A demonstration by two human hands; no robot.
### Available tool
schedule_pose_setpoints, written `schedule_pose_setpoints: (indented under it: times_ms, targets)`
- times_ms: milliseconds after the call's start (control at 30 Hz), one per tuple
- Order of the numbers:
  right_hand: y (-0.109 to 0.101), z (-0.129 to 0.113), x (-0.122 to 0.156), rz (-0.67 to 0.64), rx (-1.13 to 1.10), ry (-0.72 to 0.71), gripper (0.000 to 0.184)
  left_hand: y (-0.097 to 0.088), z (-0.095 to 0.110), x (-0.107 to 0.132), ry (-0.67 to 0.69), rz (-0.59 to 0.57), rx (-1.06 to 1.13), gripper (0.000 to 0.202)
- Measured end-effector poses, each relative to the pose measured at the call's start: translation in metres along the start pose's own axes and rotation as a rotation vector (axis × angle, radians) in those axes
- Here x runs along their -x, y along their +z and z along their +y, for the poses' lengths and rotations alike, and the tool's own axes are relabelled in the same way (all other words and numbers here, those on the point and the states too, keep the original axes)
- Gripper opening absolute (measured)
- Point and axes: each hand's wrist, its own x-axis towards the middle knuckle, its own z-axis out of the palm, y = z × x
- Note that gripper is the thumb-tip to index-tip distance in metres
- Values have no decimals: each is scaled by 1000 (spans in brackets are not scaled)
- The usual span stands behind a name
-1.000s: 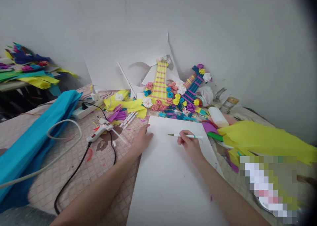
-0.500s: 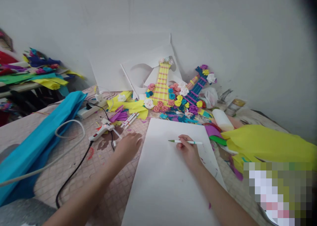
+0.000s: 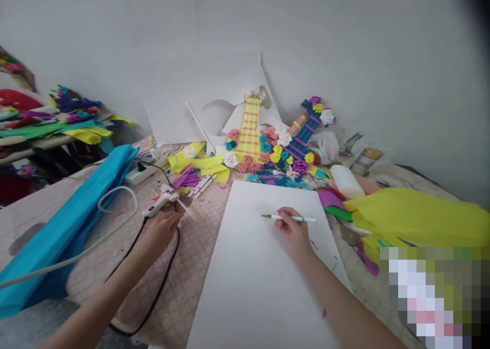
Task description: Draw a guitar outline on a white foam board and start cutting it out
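Observation:
My right hand [image 3: 294, 231] is closed round a white marker [image 3: 309, 219] with an olive-green pointed end. It holds the marker nearly level over a large white board [image 3: 245, 277], green end to the left. My left hand [image 3: 163, 231] is at the left of the board, its fingers bent together just below a white glue gun [image 3: 161, 202]. A small white bit shows at the fingertips, but I cannot make out what they grip. The glue gun's light glows orange, and a black cord [image 3: 168, 280] loops beside the hand. Several white markers [image 3: 202, 185] lie beyond it.
Two flower-trimmed paper guitars, one yellow [image 3: 250, 129] and one blue [image 3: 304, 137], lean at the back. Folded blue crepe paper [image 3: 72, 221] lies left, yellow crepe paper [image 3: 417, 216] right. A white roll [image 3: 346, 181], a jar [image 3: 366, 160] and a power strip [image 3: 147, 170] stand nearby.
My left hand has moved left and slightly down, from the board's edge to the glue gun. My right hand still holds the marker in nearly the same place. The view has shifted slightly.

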Motion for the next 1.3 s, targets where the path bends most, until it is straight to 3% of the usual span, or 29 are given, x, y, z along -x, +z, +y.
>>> schedule_pose_setpoints:
  times_ms: [200, 333, 400, 533, 633, 767, 1133, 1300]
  targets:
    - [0, -1, 2, -10, 16, 2, 17, -10, -8, -3, 25, -52, 80, 24]
    - [2, -4, 3, -21, 4, 10, 17, -14, 4, 1, 16, -49, 123, 23]
    - [6, -10, 6, -37, -8, 16, 16, -14, 22, 2, -32, -36, 246, 24]
    - [18, -31, 17, -153, -29, 5, 15, -11, 77, 2, -221, -52, 803, 26]
    - [30, -47, 27, -255, -37, -13, 14, -8, 116, 1, -316, -42, 1058, 24]
    - [43, -55, 37, -351, -68, -50, 15, -1, 145, -2, -379, 1, 1293, 24]
    - [45, -53, 41, -323, -8, -69, 12, 11, 150, 1, -333, 48, 1307, 21]
    - [47, -55, 39, -315, -62, -72, 14, 13, 151, 0, -427, 48, 1373, 24]
